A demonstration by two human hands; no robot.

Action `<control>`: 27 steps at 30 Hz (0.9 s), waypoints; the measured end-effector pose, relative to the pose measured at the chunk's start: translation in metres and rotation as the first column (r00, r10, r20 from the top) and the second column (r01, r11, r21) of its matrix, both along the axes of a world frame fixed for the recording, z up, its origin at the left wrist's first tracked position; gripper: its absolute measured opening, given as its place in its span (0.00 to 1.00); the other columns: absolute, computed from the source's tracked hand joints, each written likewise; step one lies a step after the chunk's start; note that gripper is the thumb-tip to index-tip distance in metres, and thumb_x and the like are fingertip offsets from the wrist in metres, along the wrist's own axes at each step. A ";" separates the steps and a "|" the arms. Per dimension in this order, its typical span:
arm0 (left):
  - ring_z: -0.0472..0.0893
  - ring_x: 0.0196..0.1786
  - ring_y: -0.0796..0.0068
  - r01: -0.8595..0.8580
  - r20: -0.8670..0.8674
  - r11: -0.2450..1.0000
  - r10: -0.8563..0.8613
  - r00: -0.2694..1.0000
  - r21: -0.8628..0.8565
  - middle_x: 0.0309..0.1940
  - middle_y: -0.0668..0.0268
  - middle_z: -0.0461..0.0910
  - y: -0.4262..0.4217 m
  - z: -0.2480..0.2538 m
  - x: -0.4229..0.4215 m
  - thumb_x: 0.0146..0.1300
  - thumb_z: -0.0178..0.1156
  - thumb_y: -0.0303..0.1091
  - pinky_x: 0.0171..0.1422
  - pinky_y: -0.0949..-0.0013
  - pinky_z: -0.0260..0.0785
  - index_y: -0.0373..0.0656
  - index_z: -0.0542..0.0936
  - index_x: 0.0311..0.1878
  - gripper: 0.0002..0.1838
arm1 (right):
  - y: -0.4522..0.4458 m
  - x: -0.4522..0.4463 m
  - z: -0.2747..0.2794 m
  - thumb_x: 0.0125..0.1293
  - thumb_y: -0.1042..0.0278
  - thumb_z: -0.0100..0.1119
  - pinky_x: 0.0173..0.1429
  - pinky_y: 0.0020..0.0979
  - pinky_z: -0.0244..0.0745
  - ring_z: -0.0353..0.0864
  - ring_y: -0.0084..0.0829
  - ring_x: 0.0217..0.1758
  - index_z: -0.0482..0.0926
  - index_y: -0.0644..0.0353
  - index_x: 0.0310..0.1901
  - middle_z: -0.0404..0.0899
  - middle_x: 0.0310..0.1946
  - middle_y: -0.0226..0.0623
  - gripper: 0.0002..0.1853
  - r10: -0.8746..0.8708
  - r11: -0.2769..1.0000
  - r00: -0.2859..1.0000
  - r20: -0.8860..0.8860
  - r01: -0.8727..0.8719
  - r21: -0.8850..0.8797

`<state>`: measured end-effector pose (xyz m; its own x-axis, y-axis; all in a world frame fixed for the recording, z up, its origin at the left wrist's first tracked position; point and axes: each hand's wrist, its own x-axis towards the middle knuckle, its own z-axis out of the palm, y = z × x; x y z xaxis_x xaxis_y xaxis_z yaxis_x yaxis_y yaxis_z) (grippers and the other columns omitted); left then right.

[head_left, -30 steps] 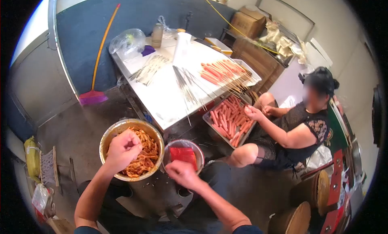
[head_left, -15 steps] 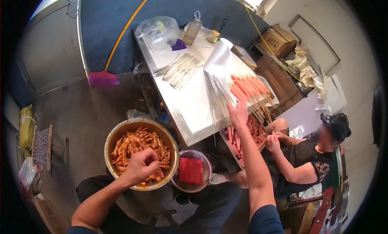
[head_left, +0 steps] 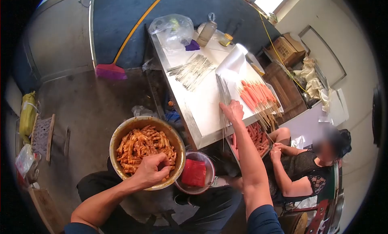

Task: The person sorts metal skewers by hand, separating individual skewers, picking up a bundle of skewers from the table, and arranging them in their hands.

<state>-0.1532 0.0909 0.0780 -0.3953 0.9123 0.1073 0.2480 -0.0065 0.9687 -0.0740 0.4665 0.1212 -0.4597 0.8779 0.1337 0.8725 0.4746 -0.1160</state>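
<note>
My left hand [head_left: 152, 171], fingers curled toward the thumb, hovers over the near rim of a large metal basin [head_left: 114, 131]. Sauce-coated chicken feet [head_left: 139, 147] fill that basin; whether anything sits inside my curled fingers is hidden. On the table, my right hand [head_left: 232, 112] closes around a bundle of thin metal skewers [head_left: 223, 88], whose near ends stick out past the table's edge. Right of this hand lie pink sausages on wooden sticks [head_left: 258, 96]. More loose skewers [head_left: 192, 72] are spread farther left on the white tabletop [head_left: 190, 106].
A smaller bowl [head_left: 210, 169] with a red block [head_left: 194, 173] stands beside the basin. At the right, a seated person [head_left: 299, 169] handles a stick near a tray of sausages [head_left: 254, 139]. A plastic bag [head_left: 171, 30] and bottle [head_left: 207, 33] stand at the table's back.
My right hand has drawn the fanned-out skewers together into a narrow bundle, moving slightly left relative to the table. My left hand stays over the basin. The view has shifted a little.
</note>
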 end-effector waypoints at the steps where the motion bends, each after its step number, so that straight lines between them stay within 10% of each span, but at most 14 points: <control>1: 0.73 0.25 0.86 -0.004 0.004 1.000 0.004 1.000 -0.002 0.22 0.70 0.76 -0.002 -0.001 0.002 0.56 0.59 0.27 0.27 0.77 0.65 0.37 0.75 0.31 0.04 | 0.001 0.000 -0.001 0.52 0.45 0.57 0.56 0.48 0.68 0.71 0.51 0.56 0.77 0.69 0.46 0.74 0.50 0.50 0.31 0.008 1.000 1.000 -0.009 -0.008 0.010; 9: 0.79 0.27 0.67 -0.034 -0.034 0.999 0.035 0.999 0.003 0.22 0.58 0.77 -0.003 0.005 -0.001 0.52 0.58 0.27 0.33 0.66 0.70 0.36 0.74 0.29 0.05 | 0.021 0.006 -0.006 0.49 0.66 0.55 0.50 0.42 0.73 0.79 0.49 0.44 0.81 0.66 0.35 0.79 0.38 0.55 0.14 0.081 0.996 0.994 -0.070 -0.079 0.036; 18: 0.74 0.25 0.82 -0.044 -0.049 0.999 0.044 0.998 -0.001 0.20 0.67 0.75 0.002 -0.007 -0.004 0.55 0.59 0.29 0.29 0.73 0.67 0.36 0.74 0.29 0.07 | -0.030 0.022 -0.010 0.46 0.70 0.55 0.46 0.44 0.75 0.81 0.52 0.36 0.81 0.65 0.27 0.80 0.29 0.56 0.10 0.173 0.982 0.982 -0.079 -0.166 0.088; 27: 0.77 0.37 0.77 0.073 0.344 0.997 -0.058 0.937 -0.033 0.34 0.65 0.78 0.081 -0.037 0.040 0.63 0.55 0.34 0.41 0.71 0.70 0.38 0.75 0.39 0.08 | -0.108 0.030 -0.012 0.49 0.68 0.57 0.44 0.48 0.74 0.79 0.56 0.35 0.79 0.68 0.25 0.78 0.27 0.58 0.10 0.244 0.966 0.939 -0.242 -0.258 -0.027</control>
<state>-0.1135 0.1716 0.0407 -0.3401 0.9381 -0.0653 -0.0987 0.0334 0.9946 -0.0440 0.3589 0.1087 -0.6279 0.7473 0.2172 0.6705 0.6612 -0.3366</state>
